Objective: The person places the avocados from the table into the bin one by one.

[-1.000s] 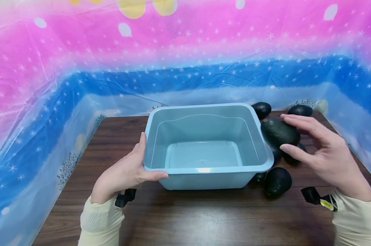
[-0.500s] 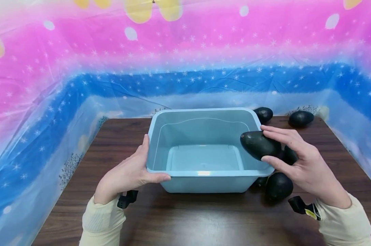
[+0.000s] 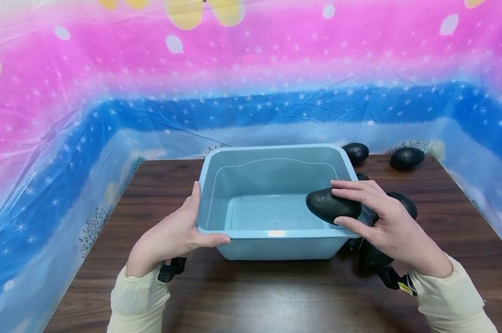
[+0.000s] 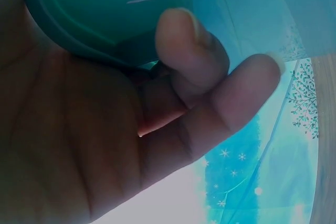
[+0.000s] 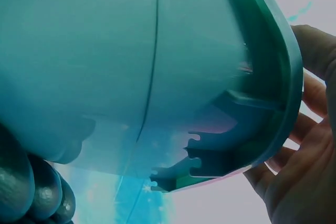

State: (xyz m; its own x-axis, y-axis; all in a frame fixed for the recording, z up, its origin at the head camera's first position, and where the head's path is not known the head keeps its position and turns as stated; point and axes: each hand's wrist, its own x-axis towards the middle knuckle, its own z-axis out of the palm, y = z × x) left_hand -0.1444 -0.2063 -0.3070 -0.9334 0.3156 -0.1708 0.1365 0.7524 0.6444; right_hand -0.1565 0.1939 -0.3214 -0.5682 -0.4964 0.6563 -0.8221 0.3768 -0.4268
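Dark fruit [image 3: 329, 206] is pinched by right hand [image 3: 386, 219] over bin [image 3: 276, 248], open room leftward; left rim [image 3: 203, 178] is clasped by left hand [image 3: 169, 235].

Head cam bright, glare on tbl [image 3: 272, 296]; L wrist dim.

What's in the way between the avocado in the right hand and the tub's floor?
Nothing I can see: the right hand holds the avocado over the open tub, though they hide some of its floor.

A dark wood-grain table [image 3: 217, 296] bears a light blue plastic tub [image 3: 276, 249], with several dark avocados [image 3: 407, 158] lying to its right
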